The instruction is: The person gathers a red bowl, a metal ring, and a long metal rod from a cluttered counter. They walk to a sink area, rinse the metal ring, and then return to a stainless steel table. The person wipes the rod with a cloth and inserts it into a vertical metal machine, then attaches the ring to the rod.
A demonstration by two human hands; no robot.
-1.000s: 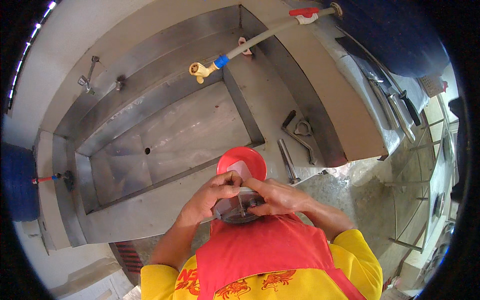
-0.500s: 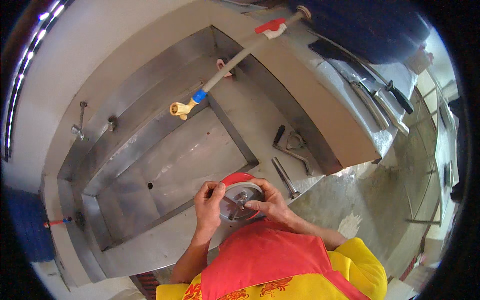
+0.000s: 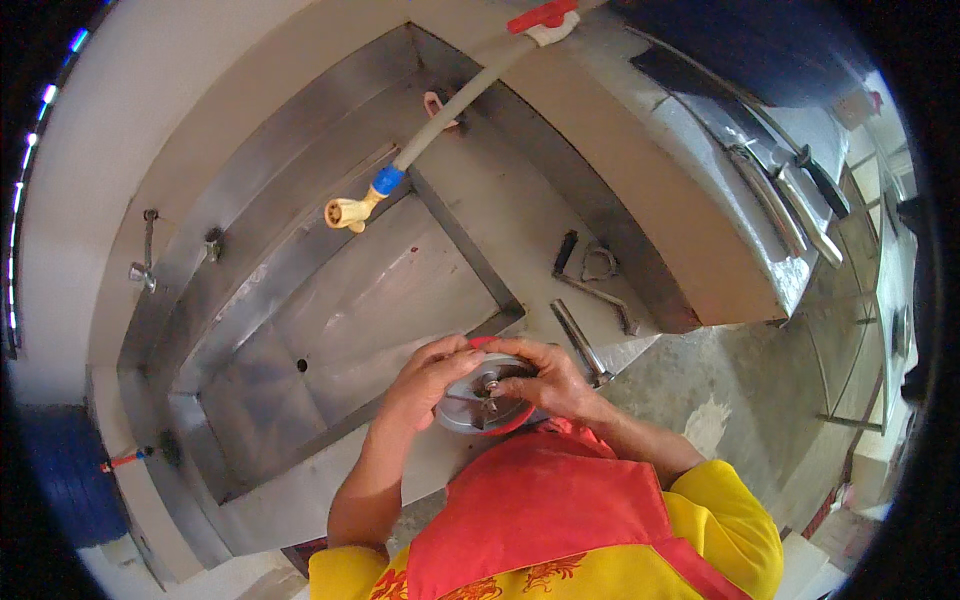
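Note:
Close in front of my red apron, both hands hold a round grey metal disc (image 3: 462, 411) with a red rim, its flat face toward me. Metal fittings (image 3: 490, 388) stick up from its centre. My left hand (image 3: 438, 372) curls over the far left edge, fingers bent and pressed together. On the other side, my right hand (image 3: 548, 380) grips the far right edge, and its thumb reaches in against the central fittings. The fingers hide part of the rim. A crank handle (image 3: 600, 292) and a metal tube (image 3: 579, 338) lie beyond my right hand.
A steel sink basin (image 3: 350, 310) fills the left and middle. Above it hangs a pale pipe with a yellow tap (image 3: 350, 211). Several long tools, including a black-handled one (image 3: 823, 183), lie on the ledge at right. A metal ring (image 3: 599, 263) sits beside the crank.
My left hand has shifted from the disc's left side to over its far edge. The disc has turned or tilted, with red now showing mostly at lower right. My right thumb stays near the centre.

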